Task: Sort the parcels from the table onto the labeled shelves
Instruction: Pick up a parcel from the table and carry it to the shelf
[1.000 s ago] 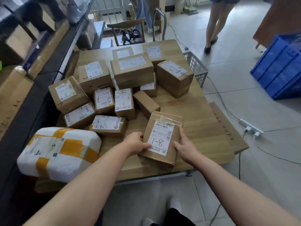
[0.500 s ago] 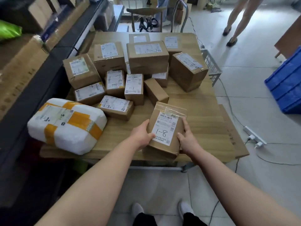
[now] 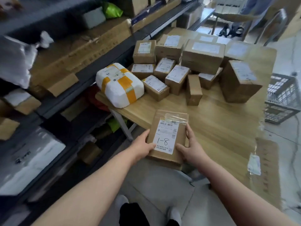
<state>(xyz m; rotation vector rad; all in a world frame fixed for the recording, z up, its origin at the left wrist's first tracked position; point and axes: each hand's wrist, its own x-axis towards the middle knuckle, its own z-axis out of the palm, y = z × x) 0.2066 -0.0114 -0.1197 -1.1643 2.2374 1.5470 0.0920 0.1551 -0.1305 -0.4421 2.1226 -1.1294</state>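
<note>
Flat brown cardboard parcel [image 3: 167, 136], face up, its white label [image 3: 164, 141] handwritten "1-8", held at the near edge of the pale wooden table [image 3: 219, 126]; the near end overhangs that edge, and whether the far end rests on the wood cannot be told. The long axis runs away from the person, the far end leaning slightly right. The left hand [image 3: 143, 147] clasps the near left long side with its thumb laid on top; the right hand [image 3: 189, 146] clasps the opposite long side, fingers along the edge and thumb on the label's lower corner, so the parcel is pinched between the two. The dark metal shelving [image 3: 104, 57] stands to the left of the parcel, making the left hand the nearer one; the carry would probably be a leftward swing, short axis leading. Further along the table lie a white padded bundle banded with orange tape [image 3: 118, 85] and a cluster of brown cartons [image 3: 202, 56], well apart from the held parcel
</note>
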